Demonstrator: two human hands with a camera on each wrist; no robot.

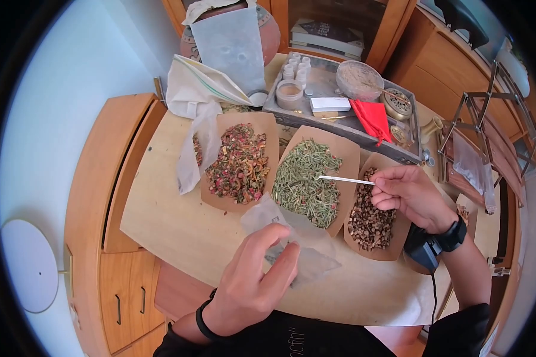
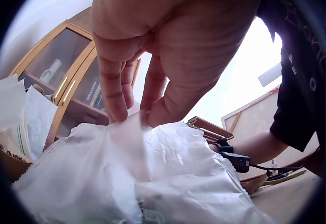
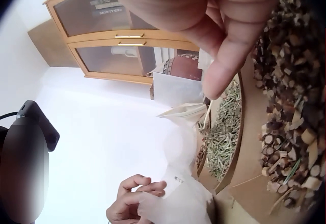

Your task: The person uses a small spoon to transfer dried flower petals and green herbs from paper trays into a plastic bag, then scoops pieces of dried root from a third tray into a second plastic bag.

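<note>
My left hand [image 1: 253, 279] pinches a translucent paper bag [image 1: 315, 256] by its edge, just in front of the green herb tray. In the left wrist view the fingertips meet on the crinkled bag [image 2: 127, 168]. Thumb and fingers of my right hand [image 1: 414, 196] pinch a thin white stick [image 1: 345, 179], whose far end lies over the green cut herbs [image 1: 307, 172]. Right of these is a paper tray of brown chopped stems [image 1: 372, 223], partly under the right hand. On the left, another tray holds red and green dried petals [image 1: 238, 160].
Behind the trays stands a grey box [image 1: 345, 128] with small bottles, a bowl of powder [image 1: 359, 80] and a red pouch [image 1: 372, 119]. A white zip bag [image 1: 199, 86] lies back left. A black device [image 1: 421, 250] with a cable is by my right wrist; a folding rack [image 1: 488, 131] stands far right.
</note>
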